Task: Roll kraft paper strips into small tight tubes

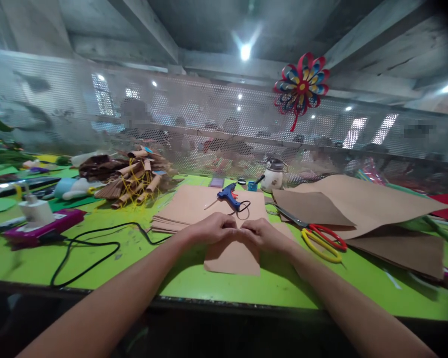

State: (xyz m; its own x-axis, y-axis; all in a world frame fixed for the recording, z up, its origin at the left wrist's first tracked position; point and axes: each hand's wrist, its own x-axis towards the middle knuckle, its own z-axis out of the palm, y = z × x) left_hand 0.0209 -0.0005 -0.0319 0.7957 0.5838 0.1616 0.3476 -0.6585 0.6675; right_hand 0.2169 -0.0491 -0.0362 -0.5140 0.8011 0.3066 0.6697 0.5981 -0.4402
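Observation:
Between my two hands is a small sheet of brown paper [232, 257], its near part resting over the green table and its far edge under my fingers. My left hand [216, 227] pinches that far edge from the left, and my right hand [260, 231] pinches it from the right, fingertips almost meeting. The paper bulges up a little where they grip. Just beyond lies a stack of larger brown sheets [182, 201] with a blue glue gun [229, 195] on top. Scissors with red and yellow handles [323, 242] lie right of my right hand.
A purple power strip [45, 227] with a white plug and a looping black cable [97, 227] sits at left. Behind it are bundled brown paper rolls [142, 179]. A white jar [274, 175] stands at the back. Large brown sheets [358, 199] cover the right side.

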